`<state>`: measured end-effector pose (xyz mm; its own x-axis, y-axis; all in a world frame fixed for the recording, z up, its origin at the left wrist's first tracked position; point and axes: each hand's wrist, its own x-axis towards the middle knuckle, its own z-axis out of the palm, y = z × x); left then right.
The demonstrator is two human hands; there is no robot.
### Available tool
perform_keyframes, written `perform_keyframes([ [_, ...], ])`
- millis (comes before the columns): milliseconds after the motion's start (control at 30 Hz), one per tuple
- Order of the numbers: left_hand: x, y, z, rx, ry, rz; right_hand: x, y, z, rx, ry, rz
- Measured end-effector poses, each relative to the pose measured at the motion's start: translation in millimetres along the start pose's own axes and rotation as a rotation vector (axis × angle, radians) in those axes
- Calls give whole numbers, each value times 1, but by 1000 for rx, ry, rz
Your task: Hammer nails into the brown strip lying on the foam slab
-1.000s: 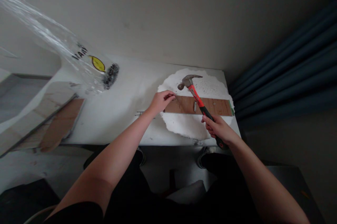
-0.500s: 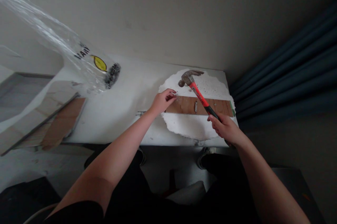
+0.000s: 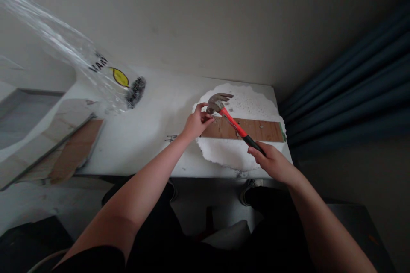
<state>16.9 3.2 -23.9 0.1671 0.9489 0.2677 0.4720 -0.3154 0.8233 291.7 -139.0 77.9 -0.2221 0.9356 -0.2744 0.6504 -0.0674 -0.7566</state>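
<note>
My right hand [image 3: 272,162] is wrapped round the black grip of a claw hammer [image 3: 235,124] with a red handle. The steel head sits right at the fingertips of my left hand [image 3: 197,122]; whether it touches them I cannot tell. Thumb and fingers of that hand are pinched together over the left end of a brown wooden board [image 3: 269,131]. Whatever they pinch is too small to make out. The board lies flat on a torn-edged white sheet [image 3: 224,153]. Several thin nails [image 3: 171,138] lie left of the board, near my left wrist.
A clear plastic bag [image 3: 110,80] with dark contents at its bottom is on the white table [image 3: 137,145] at left. Brown wooden pieces [image 3: 77,149] stand beside it, at the table's front-left edge. A wall is behind, and a dark blue curtain [image 3: 358,80] hangs at right.
The hammer has come down and to the left, its head now at my left fingertips. My right hand moved slightly left with it. My left hand stays in nearly the same place.
</note>
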Motion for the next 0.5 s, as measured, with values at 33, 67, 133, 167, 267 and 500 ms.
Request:
perform_keyframes([
  [33, 0, 0, 0, 12, 1, 3, -1, 0, 0, -3, 0, 2],
  [67, 0, 0, 0, 26, 1, 4, -1, -1, 0, -8, 0, 2],
  [133, 0, 0, 0, 39, -3, 5, -1, 0, 0, -1, -5, 8],
  [167, 0, 0, 0, 32, -4, 5, -1, 0, 0, 12, -6, 15],
  [267, -1, 0, 0, -5, -13, 7, 0, 3, -1, 43, 4, 34],
  [500, -1, 0, 0, -3, -22, 29, -1, 5, -1, 73, 19, 37],
])
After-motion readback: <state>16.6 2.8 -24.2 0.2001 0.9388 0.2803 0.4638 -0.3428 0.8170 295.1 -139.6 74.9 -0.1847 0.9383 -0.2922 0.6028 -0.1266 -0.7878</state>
